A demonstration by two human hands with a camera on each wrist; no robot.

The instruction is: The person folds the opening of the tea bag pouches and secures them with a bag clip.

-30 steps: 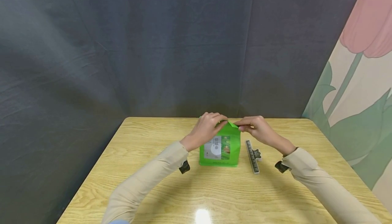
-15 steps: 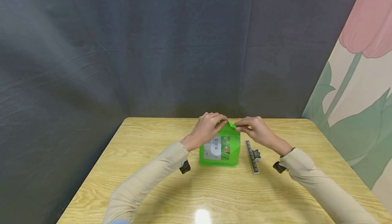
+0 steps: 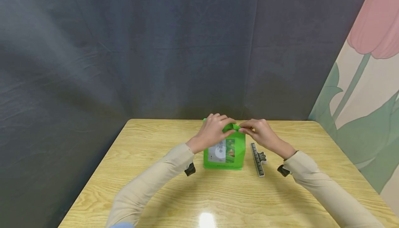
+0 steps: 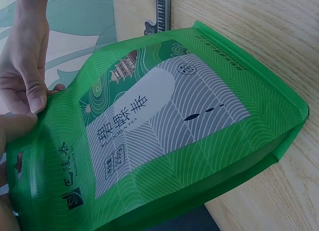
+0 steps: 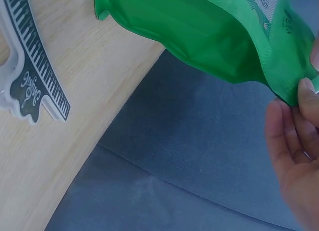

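A green tea bag [image 3: 239, 151] stands upright on the table, its printed front label facing me. My left hand [image 3: 212, 132] holds its top edge, fingers over the back and thumb in front. At the top right corner, my right hand [image 3: 262, 132] pinches the bag between thumb and fingers. Close up in the left wrist view, the tea bag [image 4: 164, 116] shows a grey and green label with the words Biluochun Tea. In the right wrist view, the right hand's thumb [image 5: 306, 99] presses the corner against the fingers. The bag's top is partly hidden by both hands.
A black and white clip [image 3: 257, 160] with a piano-key pattern lies on the wooden table [image 3: 174, 193], just right of the bag. A dark curtain [image 3: 187, 47] hangs behind the table's far edge. A wall with a painted flower [image 3: 371, 30] borders the right side.
My left hand's fingers and thumb have shifted slightly right along the bag's top, and its thumb now sits apart from the fingers. The right hand keeps its pinch at the corner.
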